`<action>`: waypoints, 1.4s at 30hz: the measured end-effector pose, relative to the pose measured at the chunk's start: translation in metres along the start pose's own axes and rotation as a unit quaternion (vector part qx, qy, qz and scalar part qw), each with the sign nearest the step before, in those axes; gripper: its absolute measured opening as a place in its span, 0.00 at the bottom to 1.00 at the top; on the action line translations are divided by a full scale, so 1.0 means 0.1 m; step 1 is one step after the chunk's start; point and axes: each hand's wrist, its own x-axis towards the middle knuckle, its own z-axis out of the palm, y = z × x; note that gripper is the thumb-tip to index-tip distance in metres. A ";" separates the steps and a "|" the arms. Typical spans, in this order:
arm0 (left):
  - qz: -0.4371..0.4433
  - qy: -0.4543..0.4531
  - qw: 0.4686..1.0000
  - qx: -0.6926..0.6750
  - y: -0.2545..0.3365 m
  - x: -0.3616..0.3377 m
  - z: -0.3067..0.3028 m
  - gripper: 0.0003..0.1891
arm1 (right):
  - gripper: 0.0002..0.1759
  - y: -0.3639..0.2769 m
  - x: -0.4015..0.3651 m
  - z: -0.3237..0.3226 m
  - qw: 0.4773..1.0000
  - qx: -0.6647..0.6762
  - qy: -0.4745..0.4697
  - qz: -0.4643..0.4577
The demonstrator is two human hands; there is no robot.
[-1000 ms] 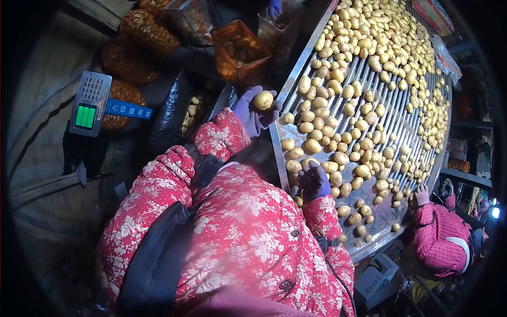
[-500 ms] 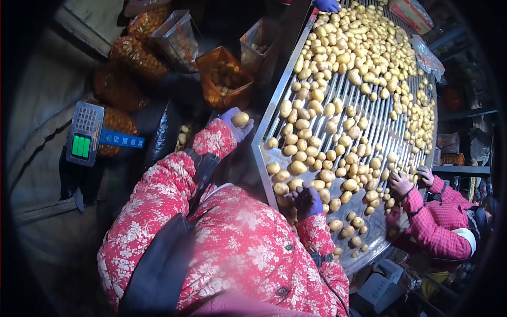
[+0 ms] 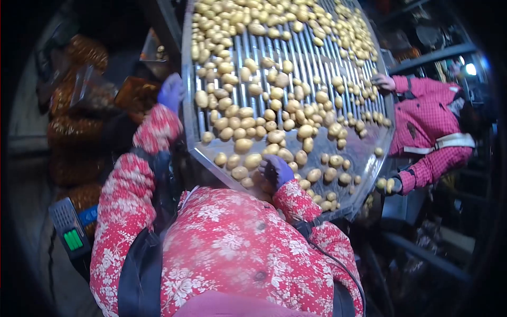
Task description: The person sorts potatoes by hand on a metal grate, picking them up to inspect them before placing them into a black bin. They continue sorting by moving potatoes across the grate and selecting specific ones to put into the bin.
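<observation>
My left hand (image 3: 171, 93), in a purple glove, is raised beside the left edge of the metal sorting table (image 3: 192, 124). It is slightly blurred, its fingers look stretched out, and no potato shows in it. Over the near end of the table is my right hand (image 3: 275, 171), gloved in purple with a dark palm. Its fingers are apart and slightly bent, close to several potatoes (image 3: 253, 160), with nothing seen in its grasp.
Potatoes cover much of the slatted table. A co-worker (image 3: 430, 124) at the right has one hand on the table edge and potatoes in the other. An orange-brown container (image 3: 138, 95), filled net bags (image 3: 79, 129) and a scale display (image 3: 73, 239) are on the left.
The view has swung right, so the table appears further left. The potato seen in my left hand no longer shows there. The co-worker's hands have moved apart, one now holding potatoes.
</observation>
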 end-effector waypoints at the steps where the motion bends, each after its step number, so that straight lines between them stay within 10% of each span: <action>1: 0.059 0.008 0.995 0.085 -0.16 -0.22 0.13 0.26 | 0.14 0.26 0.18 -0.22 0.990 -0.135 -0.003 -0.050; 3: 0.270 -0.008 0.895 0.355 -0.32 -0.66 0.35 0.25 | 0.14 -0.43 0.22 -0.09 0.737 -0.660 -0.022 -0.142; 6: 0.322 -0.068 0.834 0.443 -0.20 -1.00 0.50 0.24 | 0.14 -0.78 0.38 -0.19 0.991 -0.113 0.066 -0.040; 11: 0.287 -0.099 0.883 0.357 -0.25 -0.97 0.52 0.20 | 0.19 -1.46 1.31 -0.52 0.942 -0.224 0.216 -0.125; 14: 0.302 -0.104 0.859 0.400 -0.19 -0.98 0.52 0.18 | 0.35 -1.58 1.84 -0.80 0.806 -0.471 0.258 -0.248; 16: 0.311 -0.096 0.866 0.379 -0.12 -1.01 0.55 0.16 | 0.44 -1.64 2.02 -0.78 0.851 -0.480 0.184 -0.106; 18: 0.308 -0.087 0.896 0.309 -0.12 -1.06 0.57 0.14 | 0.38 -1.52 2.15 -0.94 0.845 -0.483 0.167 -0.155; 20: 0.057 -0.172 0.975 0.129 0.16 -1.25 0.74 0.16 | 0.35 -1.26 2.36 -1.23 0.789 -0.526 0.165 -0.273; 21: -0.075 -0.207 0.975 0.028 0.28 -1.36 0.85 0.17 | 0.36 -1.21 2.32 -1.27 0.849 -0.435 0.162 -0.252; 23: -0.265 -0.314 0.809 -0.420 0.37 -1.40 1.06 0.22 | 0.38 -1.41 1.80 -0.97 0.952 -0.218 0.140 -0.166; 25: -0.108 -0.395 0.901 -0.142 0.22 -1.44 1.25 0.24 | 0.39 -1.31 1.39 -0.57 0.972 -0.140 0.088 -0.165; 27: -0.169 -0.422 0.868 -0.199 0.27 -1.47 1.37 0.25 | 0.41 -1.15 1.09 -0.39 0.952 -0.244 -0.013 -0.186; 29: -0.410 -0.347 0.632 -0.559 0.46 -1.41 1.40 0.24 | 0.39 -1.23 0.97 -0.22 0.937 -0.292 -0.053 -0.185; 32: -0.399 -0.344 0.722 -0.449 0.16 -1.53 1.26 0.26 | 0.30 -1.39 1.51 -0.32 0.876 -0.401 0.076 -0.257; 35: -0.441 -0.286 0.625 -0.577 0.27 -1.58 1.16 0.30 | 0.27 -1.29 2.10 -0.31 0.726 -0.609 0.068 -0.313; 38: -0.424 -0.255 0.569 -0.657 0.22 -1.51 1.02 0.30 | 0.22 -1.53 2.02 0.00 0.623 -0.769 -0.007 -0.142; 42: -0.428 -0.128 0.586 -0.676 0.18 -1.57 0.86 0.30 | 0.16 -1.36 2.09 0.32 0.631 -0.706 0.035 -0.321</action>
